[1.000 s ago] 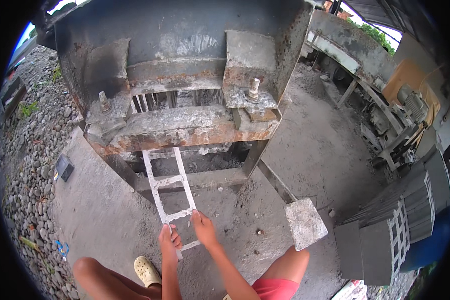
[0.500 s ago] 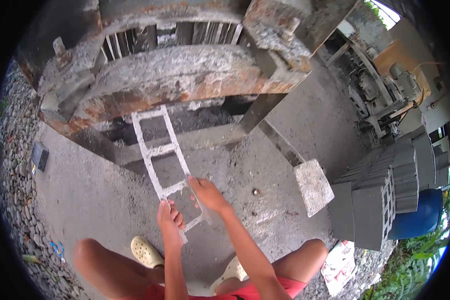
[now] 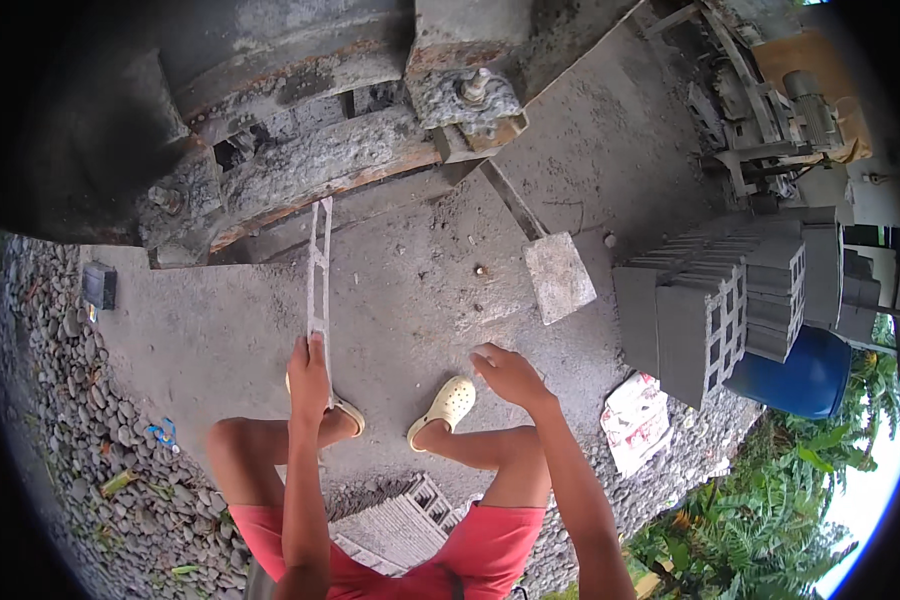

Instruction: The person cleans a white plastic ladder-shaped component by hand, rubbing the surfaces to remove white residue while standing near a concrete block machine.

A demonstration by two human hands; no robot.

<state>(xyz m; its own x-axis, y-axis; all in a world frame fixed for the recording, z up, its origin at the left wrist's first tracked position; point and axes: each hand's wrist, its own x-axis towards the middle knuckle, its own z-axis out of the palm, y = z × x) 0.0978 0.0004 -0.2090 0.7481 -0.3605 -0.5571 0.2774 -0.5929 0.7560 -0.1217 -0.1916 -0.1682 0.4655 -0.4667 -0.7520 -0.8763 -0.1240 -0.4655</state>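
Note:
My left hand [image 3: 310,378] is closed on the near end of a narrow, pale, ladder-shaped frame [image 3: 318,285] crusted with cement. The frame is turned nearly edge-on, and its far end reaches the lower edge of a rusty, cement-caked machine [image 3: 330,150]. Apart from the frame, my right hand [image 3: 510,374] hangs in the air over the ground, to the right of a cream clog [image 3: 454,403]. Its fingers are loosely bent and hold nothing that I can see.
A square metal plate [image 3: 560,280] on a bar juts from the machine. Stacked grey hollow blocks [image 3: 680,320], a blue barrel [image 3: 800,372] and a white sack [image 3: 635,425] lie to the right. More hollow blocks [image 3: 400,525] are beneath me. Pebbles [image 3: 120,480] border the left.
My right hand has let go of the frame and moved right. The frame has turned from face-up to nearly edge-on in my left hand. My view has shifted right and downward.

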